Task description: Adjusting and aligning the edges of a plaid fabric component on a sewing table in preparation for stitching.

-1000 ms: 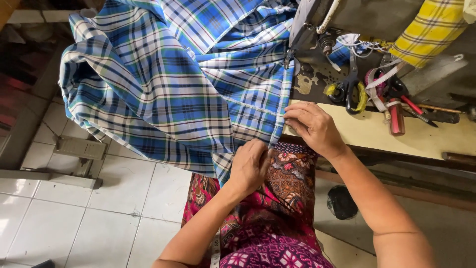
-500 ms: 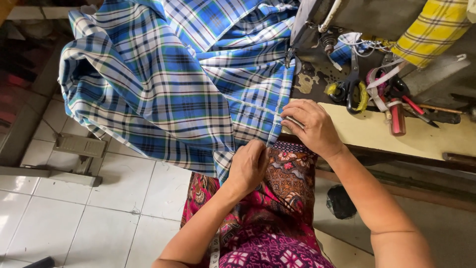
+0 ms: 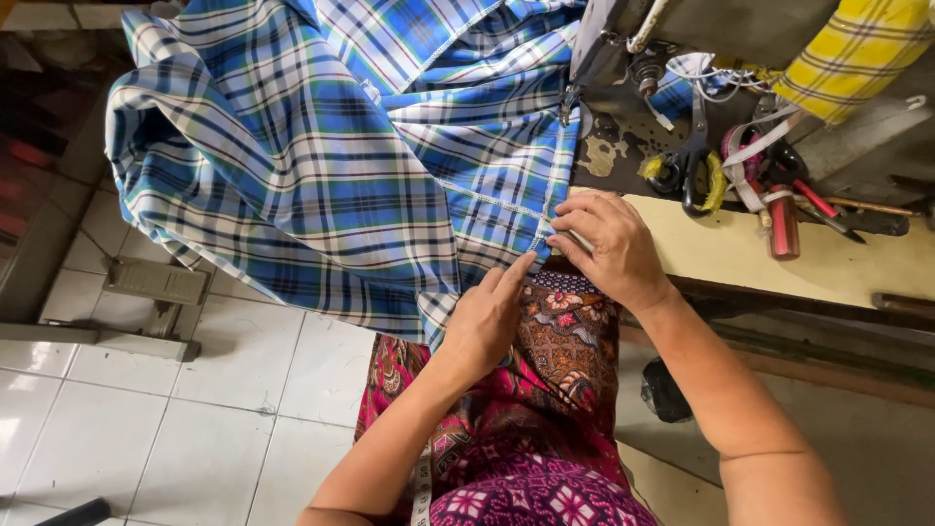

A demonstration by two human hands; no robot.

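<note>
A big blue checked cloth (image 3: pixel 331 156) fills most of what I see. It hangs down from the desk (image 3: pixel 769 255) toward the white tile floor (image 3: pixel 146 419), with lots of folds. It has blue, white, green and dark lines crossing each other. One edge of it, with a line of stitches, runs down along the front corner of the desk.

The desk is pale yellow on top, with a dark worn patch near the sewing machine (image 3: pixel 623 39). The grey sewing machine stands at the back of the desk, and the cloth goes up under it.

The person sits close to the desk and wears a skirt (image 3: pixel 545 390) with red, pink and brown flowers on it.

A yellow checked cloth (image 3: pixel 857 54) lies at the far right corner, well apart from the hands.

The right hand (image 3: pixel 609 244) rests at the corner of the desk. Its fingers are bent and pinch the stitched edge of the blue cloth. The left hand (image 3: pixel 487 317) is lower, just beside it, over the lap. Its fingers are mostly curled around the lower edge of the blue cloth, and one finger points up toward the right hand. The two hands almost touch.

Black scissors (image 3: pixel 693 161) with yellow wrapped on the handles lie on the desk behind the right hand. Next to them are small tools with red handles (image 3: pixel 784 209).
</note>
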